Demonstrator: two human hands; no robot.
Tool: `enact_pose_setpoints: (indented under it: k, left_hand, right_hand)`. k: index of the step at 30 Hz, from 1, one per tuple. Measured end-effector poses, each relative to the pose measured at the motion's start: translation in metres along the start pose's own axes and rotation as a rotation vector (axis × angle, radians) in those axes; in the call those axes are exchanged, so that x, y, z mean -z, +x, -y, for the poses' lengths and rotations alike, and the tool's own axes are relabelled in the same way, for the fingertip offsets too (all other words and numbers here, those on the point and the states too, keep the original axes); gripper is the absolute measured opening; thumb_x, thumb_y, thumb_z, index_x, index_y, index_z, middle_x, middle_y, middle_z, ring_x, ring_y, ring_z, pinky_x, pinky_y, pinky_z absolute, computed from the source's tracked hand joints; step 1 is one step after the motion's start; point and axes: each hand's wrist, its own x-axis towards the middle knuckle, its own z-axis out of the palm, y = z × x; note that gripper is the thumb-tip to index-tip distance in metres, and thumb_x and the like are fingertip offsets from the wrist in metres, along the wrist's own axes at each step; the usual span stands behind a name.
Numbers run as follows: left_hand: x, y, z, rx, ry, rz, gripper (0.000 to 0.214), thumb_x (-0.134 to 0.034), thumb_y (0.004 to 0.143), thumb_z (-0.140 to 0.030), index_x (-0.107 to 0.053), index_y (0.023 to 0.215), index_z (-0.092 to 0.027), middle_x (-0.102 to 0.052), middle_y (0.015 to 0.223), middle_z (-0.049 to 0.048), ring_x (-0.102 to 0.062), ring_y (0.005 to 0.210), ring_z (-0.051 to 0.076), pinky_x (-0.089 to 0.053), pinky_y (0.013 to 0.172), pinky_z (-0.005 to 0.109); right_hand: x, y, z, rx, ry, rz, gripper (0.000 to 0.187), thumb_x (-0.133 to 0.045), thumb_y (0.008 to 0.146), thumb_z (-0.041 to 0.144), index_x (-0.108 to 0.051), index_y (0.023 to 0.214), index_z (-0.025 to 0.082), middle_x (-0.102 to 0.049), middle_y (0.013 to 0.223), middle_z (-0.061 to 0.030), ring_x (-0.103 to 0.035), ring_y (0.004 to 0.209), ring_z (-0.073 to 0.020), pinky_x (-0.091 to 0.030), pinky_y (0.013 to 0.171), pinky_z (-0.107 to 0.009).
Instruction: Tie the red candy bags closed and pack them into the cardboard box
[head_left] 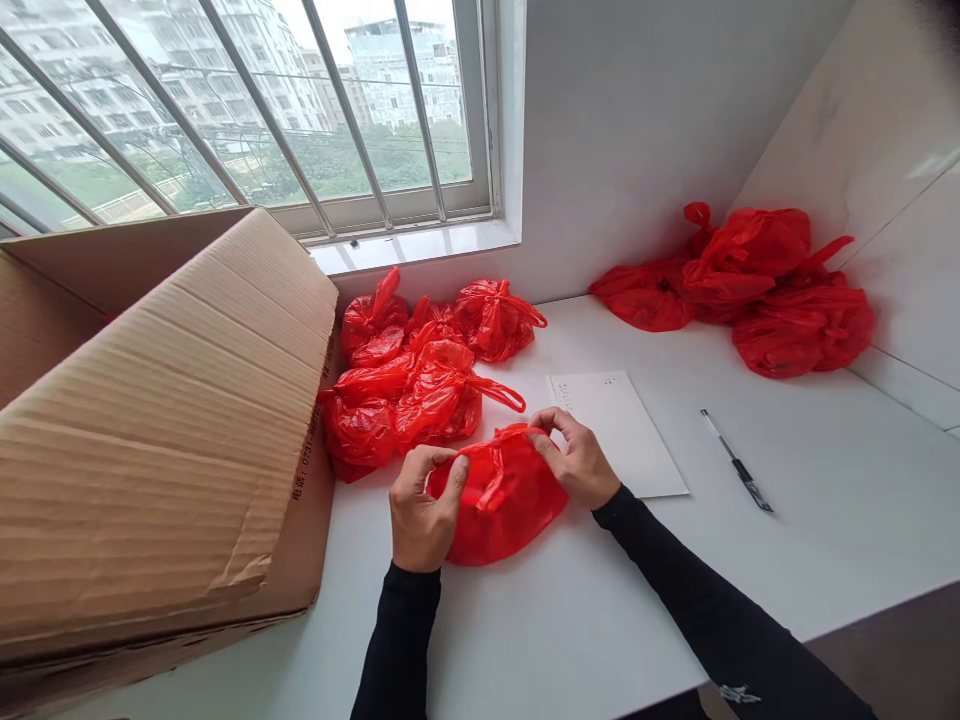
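A red plastic bag (510, 510) rests on the white tabletop in front of me, its knotted top facing me. My left hand (426, 505) pinches the bag's upper left edge between thumb and fingers. At the upper right edge, my right hand (577, 460) grips the same bag, thumb against fingertips. A short tied end hangs between the two hands. What the bag contains cannot be made out. Just behind it lies a heap of tied, glossy red bags (405, 390).
An open cardboard box (172, 430) stands at left. Behind my right hand lies a white paper pad (637, 430), with a pen (739, 465) farther right. More red bags (757, 285) sit against the right-hand corner. A barred window (360, 120) is at the back.
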Motion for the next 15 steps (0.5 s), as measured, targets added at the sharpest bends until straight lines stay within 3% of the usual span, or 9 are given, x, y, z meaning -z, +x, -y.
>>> enact_pose_setpoints:
  k: [4, 7, 9, 11, 15]
  left_hand:
    - [0.002, 0.001, -0.002, 0.020, -0.032, 0.011, 0.009, -0.064, 0.091, -0.029, -0.064, 0.097, -0.022, -0.066, 0.092, 0.0014, -0.062, 0.088, 0.018, -0.048, 0.085, 0.032]
    - [-0.003, 0.000, -0.009, -0.010, -0.042, 0.093, 0.029, -0.072, 0.084, -0.030, -0.065, 0.111, -0.024, -0.067, 0.105, 0.0031, -0.063, 0.099, 0.021, -0.049, 0.091, 0.034]
    - [-0.006, -0.001, -0.011, -0.025, -0.047, 0.104, 0.019, -0.073, 0.083, -0.031, -0.068, 0.100, -0.025, -0.067, 0.098, 0.0025, -0.062, 0.095, 0.021, -0.049, 0.088, 0.034]
    - [-0.005, -0.001, -0.012, -0.014, -0.059, 0.070, 0.008, -0.070, 0.084, -0.029, -0.065, 0.086, -0.023, -0.065, 0.087, 0.0017, -0.061, 0.087, 0.020, -0.049, 0.081, 0.033]
    - [0.001, -0.001, -0.008, 0.064, -0.097, -0.057, 0.005, -0.064, 0.085, -0.025, -0.060, 0.086, -0.022, -0.061, 0.083, -0.0002, -0.059, 0.081, 0.018, -0.047, 0.079, 0.031]
  right_hand:
    - [0.002, 0.002, -0.003, -0.008, 0.047, -0.025, 0.012, -0.055, 0.094, 0.033, -0.056, 0.098, 0.022, -0.064, 0.098, -0.0052, -0.061, 0.097, -0.0220, -0.050, 0.093, -0.039]
    - [-0.003, -0.003, 0.005, 0.012, 0.076, 0.038, 0.027, -0.062, 0.087, 0.028, -0.057, 0.113, 0.023, -0.064, 0.103, -0.0038, -0.062, 0.099, -0.0212, -0.048, 0.098, -0.039]
    - [-0.006, -0.006, 0.009, 0.008, 0.082, 0.072, 0.035, -0.066, 0.085, 0.028, -0.059, 0.119, 0.025, -0.065, 0.104, -0.0033, -0.062, 0.098, -0.0215, -0.049, 0.097, -0.039]
    - [-0.008, -0.007, 0.010, -0.012, 0.088, 0.060, 0.024, -0.065, 0.086, 0.031, -0.064, 0.110, 0.024, -0.066, 0.101, -0.0037, -0.063, 0.095, -0.0219, -0.050, 0.093, -0.038]
    - [-0.007, -0.004, 0.001, -0.066, 0.126, -0.091, 0.012, -0.054, 0.092, 0.033, -0.056, 0.098, 0.022, -0.062, 0.090, -0.0036, -0.061, 0.085, -0.0204, -0.051, 0.081, -0.035]
